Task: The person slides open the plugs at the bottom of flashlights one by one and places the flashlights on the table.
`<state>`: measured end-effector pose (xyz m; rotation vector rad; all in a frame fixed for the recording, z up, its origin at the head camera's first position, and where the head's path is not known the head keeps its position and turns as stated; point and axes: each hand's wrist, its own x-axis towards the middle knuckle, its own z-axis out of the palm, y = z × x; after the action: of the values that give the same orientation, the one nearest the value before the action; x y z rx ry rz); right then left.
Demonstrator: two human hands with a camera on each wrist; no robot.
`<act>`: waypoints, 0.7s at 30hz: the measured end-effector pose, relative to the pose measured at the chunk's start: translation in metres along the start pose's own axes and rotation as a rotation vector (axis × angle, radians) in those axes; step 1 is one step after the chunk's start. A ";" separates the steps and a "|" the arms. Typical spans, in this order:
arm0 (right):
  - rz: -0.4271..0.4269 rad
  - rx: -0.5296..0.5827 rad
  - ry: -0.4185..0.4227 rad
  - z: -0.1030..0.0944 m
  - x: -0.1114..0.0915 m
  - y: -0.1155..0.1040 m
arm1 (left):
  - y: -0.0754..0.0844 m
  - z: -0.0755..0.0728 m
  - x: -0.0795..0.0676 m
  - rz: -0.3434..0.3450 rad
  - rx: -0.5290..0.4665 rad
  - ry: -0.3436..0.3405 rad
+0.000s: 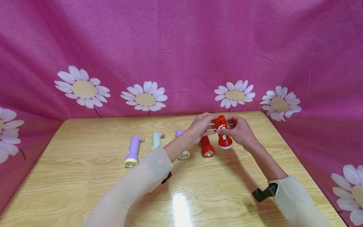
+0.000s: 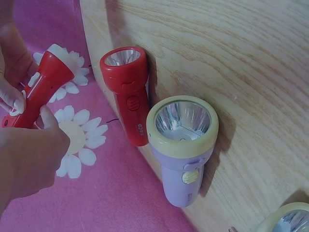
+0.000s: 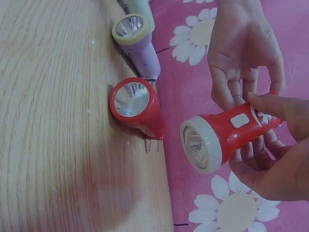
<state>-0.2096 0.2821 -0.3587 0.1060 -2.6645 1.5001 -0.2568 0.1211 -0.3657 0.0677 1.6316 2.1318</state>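
Both hands hold a red flashlight with a white rim (image 1: 225,141) above the table's far right part, its lens end tilted down. My right hand (image 1: 241,130) grips its body; the thumb lies along the front, near a white switch and a white printed mark, while fingers wrap behind, as the right wrist view shows. From the other side, my left hand (image 1: 198,126) holds the tail end between its fingertips. Just left of it, an all-red flashlight (image 1: 207,147) lies on the table, partly behind the left hand. In the right wrist view two metal prongs (image 3: 153,145) stick out of its tail.
Farther left lie a purple flashlight with a yellow rim (image 1: 184,154), a mint one (image 1: 156,140) partly behind the left forearm, and another purple one (image 1: 133,151) with plug prongs out. The wooden table (image 1: 71,176) meets a pink flowered cloth (image 1: 181,56) behind and at both sides.
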 end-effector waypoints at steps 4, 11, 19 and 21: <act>-0.003 -0.004 0.000 0.001 0.000 0.000 | 0.000 -0.001 -0.001 -0.007 -0.003 -0.003; -0.006 -0.016 -0.006 0.001 -0.001 -0.003 | 0.002 -0.001 -0.001 -0.008 0.007 0.000; -0.003 -0.015 -0.020 0.002 0.000 -0.004 | 0.002 -0.002 -0.002 -0.014 0.005 0.015; -0.002 -0.021 -0.020 0.002 0.001 -0.004 | 0.002 -0.002 -0.002 -0.016 0.003 0.017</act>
<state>-0.2098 0.2782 -0.3565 0.1227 -2.6940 1.4779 -0.2558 0.1183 -0.3639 0.0367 1.6399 2.1232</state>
